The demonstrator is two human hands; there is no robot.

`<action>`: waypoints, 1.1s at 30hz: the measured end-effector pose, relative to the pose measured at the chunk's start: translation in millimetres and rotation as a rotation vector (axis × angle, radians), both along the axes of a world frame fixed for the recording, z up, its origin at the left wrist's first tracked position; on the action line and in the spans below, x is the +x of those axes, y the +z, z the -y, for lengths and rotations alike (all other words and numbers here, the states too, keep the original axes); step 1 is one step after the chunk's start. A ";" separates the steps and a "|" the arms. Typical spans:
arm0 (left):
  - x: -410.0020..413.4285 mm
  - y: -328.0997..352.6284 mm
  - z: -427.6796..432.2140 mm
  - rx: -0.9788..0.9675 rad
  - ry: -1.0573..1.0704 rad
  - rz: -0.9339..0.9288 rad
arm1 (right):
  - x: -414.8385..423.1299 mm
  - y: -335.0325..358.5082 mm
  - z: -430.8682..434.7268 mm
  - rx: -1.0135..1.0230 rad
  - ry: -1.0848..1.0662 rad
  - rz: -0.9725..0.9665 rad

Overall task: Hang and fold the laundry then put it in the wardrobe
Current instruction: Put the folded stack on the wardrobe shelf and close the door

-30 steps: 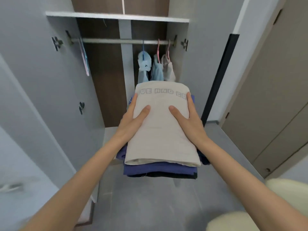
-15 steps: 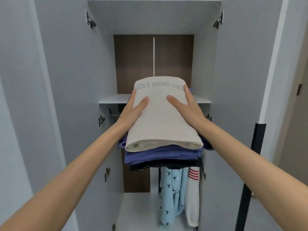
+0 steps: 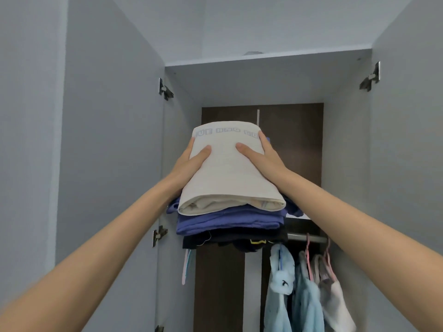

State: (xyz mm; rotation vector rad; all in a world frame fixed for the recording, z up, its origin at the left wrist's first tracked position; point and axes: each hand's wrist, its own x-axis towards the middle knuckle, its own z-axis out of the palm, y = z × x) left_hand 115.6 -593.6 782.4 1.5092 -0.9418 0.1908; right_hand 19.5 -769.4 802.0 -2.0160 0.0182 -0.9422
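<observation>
Cream cloth (image 3: 230, 178) is lying on top of a folded stack (image 3: 230, 212), over a blue piece (image 3: 225, 221) and a black piece (image 3: 215, 239) at the bottom. The stack's long axis is running away from the person, straight into the wardrobe (image 3: 347, 164). Its far end, carrying a line of printed letters, is pointing at the brown back panel (image 3: 287, 140), and its rounded folded end is facing the camera and sitting lower in view. The stack is being held up in front of the upper compartment, at about the height of the shelf (image 3: 298, 215) and above the rail (image 3: 304, 237). Whether it is touching the shelf is not showing.

Both arms are reaching forward and up, nearly straight, converging on the stack. The left hand (image 3: 189, 162) is gripping the left side, its thumb lying flat on the cream cloth and one finger stretching along the edge. The right hand (image 3: 263, 161) is mirroring that on the right side, thumb on top and pointing inward. The remaining fingers of both hands are hiding beside or under the cloth, so the stack is being pinched between the thumbs above and the fingers below.

Pale blue and white clothes (image 3: 280, 283) are hanging on pink hangers (image 3: 308, 255) from the rail, below and right of the stack. Grey doors (image 3: 107, 164) are standing open on both sides, with metal hinges (image 3: 164, 88) showing.
</observation>
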 end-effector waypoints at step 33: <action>386.6 -16.7 167.2 0.340 0.159 -0.211 | 399.7 -33.3 173.4 0.242 0.092 -0.318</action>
